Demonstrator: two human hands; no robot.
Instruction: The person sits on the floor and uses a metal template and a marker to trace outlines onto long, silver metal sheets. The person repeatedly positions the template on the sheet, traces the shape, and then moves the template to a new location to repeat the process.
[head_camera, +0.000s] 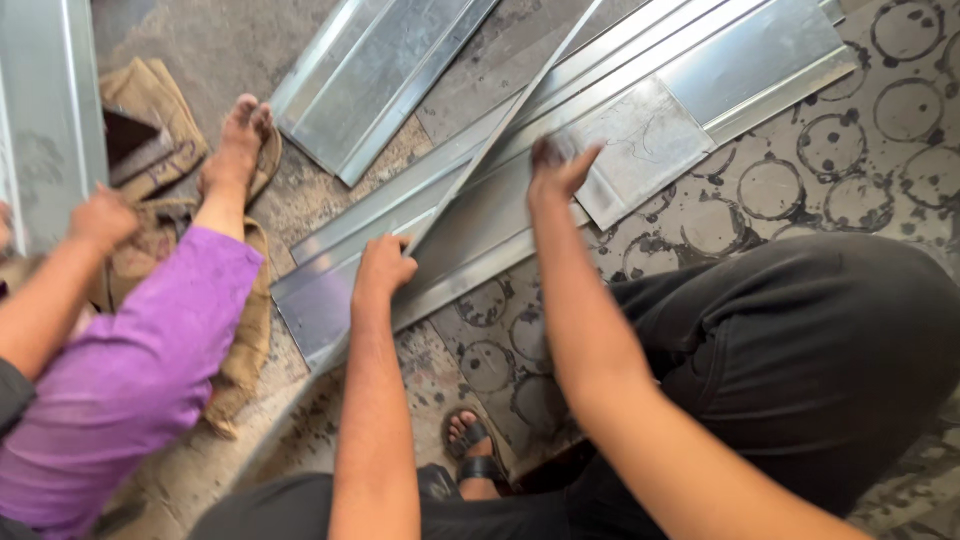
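I squat over long folded metal sheets lying on the floor. My left hand (383, 268) is closed around a thin metal strip (500, 125) that runs diagonally up to the right across a long grey metal sheet (470, 240). My right hand (557, 170) reaches farther out, fingers spread and blurred, touching the edge of a small flat metal plate (640, 145) lying on the long sheets. My black trousers (800, 350) fill the lower right.
Another person in purple trousers (120, 380) sits at the left on brown sacking, bare foot (235, 145) extended, a hand (100, 215) on a metal sheet (45, 100). A further folded sheet (380, 70) lies at the top. The floor is stained with dark rings (770, 185).
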